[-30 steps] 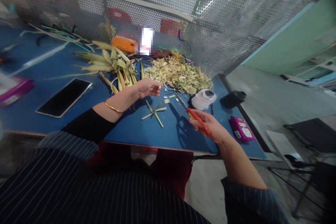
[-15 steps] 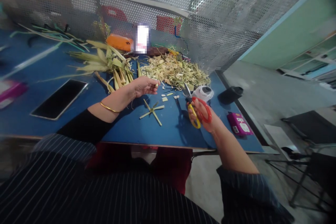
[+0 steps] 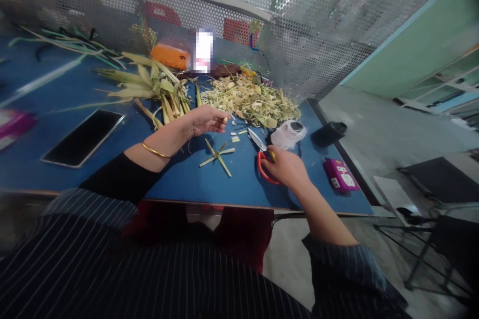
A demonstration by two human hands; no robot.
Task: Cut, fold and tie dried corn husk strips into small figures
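Observation:
My left hand (image 3: 208, 120) is closed in a pinch on a small pale piece of corn husk (image 3: 226, 118); most of it is hidden by the fingers. With my right hand (image 3: 288, 167) I grip the red and yellow handles of a pair of scissors (image 3: 257, 139), low over the blue table and with the blades pointing away to the left. A star-shaped piece made of husk strips (image 3: 217, 155) lies on the table between my hands. Small cut scraps (image 3: 235, 139) are scattered beyond it. Just past my right hand stands a white spool of thread (image 3: 286, 135).
A heap of husk shreds (image 3: 250, 99) covers the back, beside a bundle of whole husks (image 3: 149, 87). A dark phone (image 3: 84, 138) lies left. A black cylinder (image 3: 329, 134) and a purple pack (image 3: 340, 175) sit right. Perforated metal panel (image 3: 220, 0) stands behind.
My right hand has turned palm down and lowered the scissors toward the table, blades swinging leftward. My left hand keeps its pinch nearly in place.

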